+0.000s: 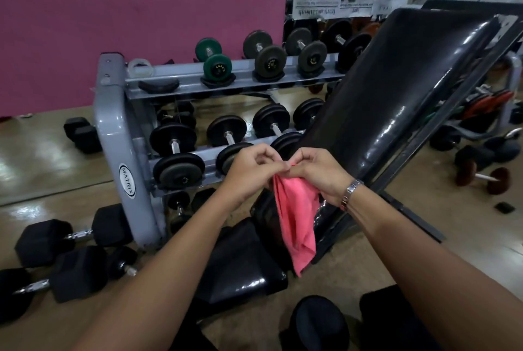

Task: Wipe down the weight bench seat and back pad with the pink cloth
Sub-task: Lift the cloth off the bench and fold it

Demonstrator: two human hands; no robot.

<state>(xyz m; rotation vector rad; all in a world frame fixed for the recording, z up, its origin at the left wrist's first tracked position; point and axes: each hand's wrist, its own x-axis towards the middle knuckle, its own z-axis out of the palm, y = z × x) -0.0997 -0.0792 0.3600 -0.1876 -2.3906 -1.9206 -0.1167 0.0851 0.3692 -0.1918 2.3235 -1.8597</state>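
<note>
Beside a grey dumbbell rack point(119, 135), the left hand point(252, 169) and right hand point(319, 172) each have a pinching grip on the pink cloth point(294, 217), which hangs bunched over the seat point(240, 265) below the back pad point(396, 90); wiped this loosely, it could slip free.

grey steel dumbbell rack point(113, 135) stands left of the tilted black vinyl back pad point(396, 90); black vinyl seat point(240, 263) just below and in front of it; black hex dumbbells point(65, 237) on the floor point(42, 158), front-left of rack; pink cloth point(295, 217) hangs over the seat/pad joint, pinched between left hand point(249, 172) and right hand point(319, 172).
</note>
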